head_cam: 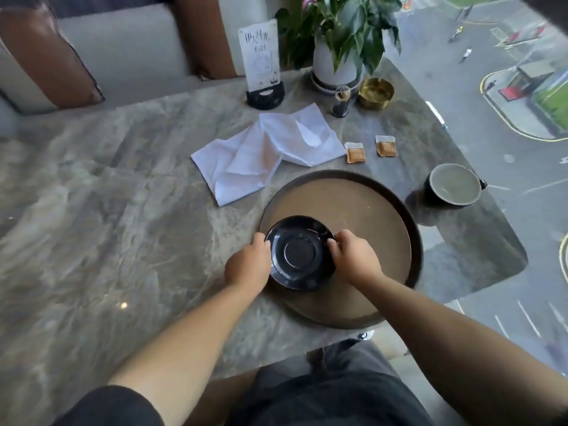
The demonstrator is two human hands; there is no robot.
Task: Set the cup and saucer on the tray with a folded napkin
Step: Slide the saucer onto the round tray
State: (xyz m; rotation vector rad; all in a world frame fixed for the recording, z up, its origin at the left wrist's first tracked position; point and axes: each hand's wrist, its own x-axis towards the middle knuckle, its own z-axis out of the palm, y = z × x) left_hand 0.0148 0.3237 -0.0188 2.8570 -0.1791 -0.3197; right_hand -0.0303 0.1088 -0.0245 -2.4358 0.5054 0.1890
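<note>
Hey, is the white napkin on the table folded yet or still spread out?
Not folded. The napkin lies loose and rumpled on the table beyond the tray, with uneven creases and one corner flipped up.

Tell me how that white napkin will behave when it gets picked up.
The napkin lies rumpled and creased on the table, so it is probably limp cloth that will droop and unfold when lifted. It looks thin, likely very light. It should slide easily on the polished stone.

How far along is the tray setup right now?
Early on. In hand: both hands, left hand and right hand, grip the black saucer over the round tray. Left: the cup stands on the table right of the tray, and the white napkin lies unfolded behind it.
</note>
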